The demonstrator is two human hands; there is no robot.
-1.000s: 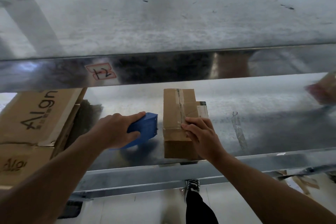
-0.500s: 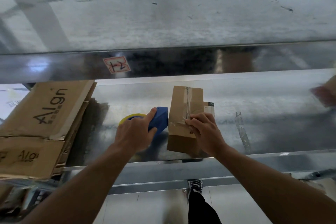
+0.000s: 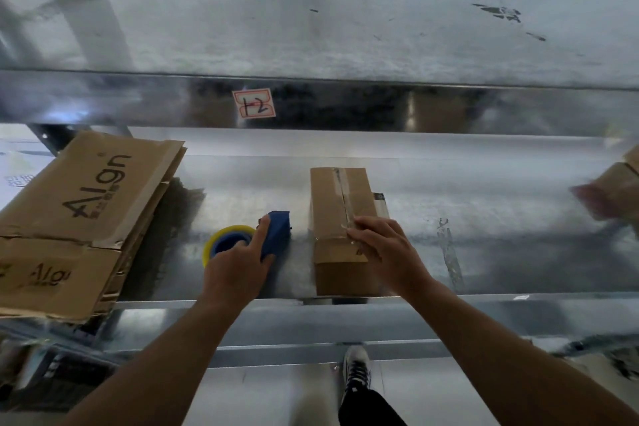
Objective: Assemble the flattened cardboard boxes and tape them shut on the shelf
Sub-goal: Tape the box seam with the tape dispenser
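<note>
Black trouser leg and a laced shoe show nearest, below and in front of the small cardboard box. The box stands on the galvanised metal shelf, its near end at the shelf's front edge, with clear tape running along its top seam. The right hand lies on the near end of the box top, its fingers fairly straight and pressing flat on the tape, not curled round anything. Just left of the box, not touching it, the left hand grips the blue tape dispenser, which rests on the shelf, forefinger stretched along its body; the yellow-edged tape roll sits on the side away from the box. Further left of the box lies a stack of flattened cardboard boxes printed "Align", overhanging the front edge. Well to the right of the box, a blurred carton sits at the frame's edge. Above and behind the box, a white label with red borders is stuck on the upper shelf's front rail.
</note>
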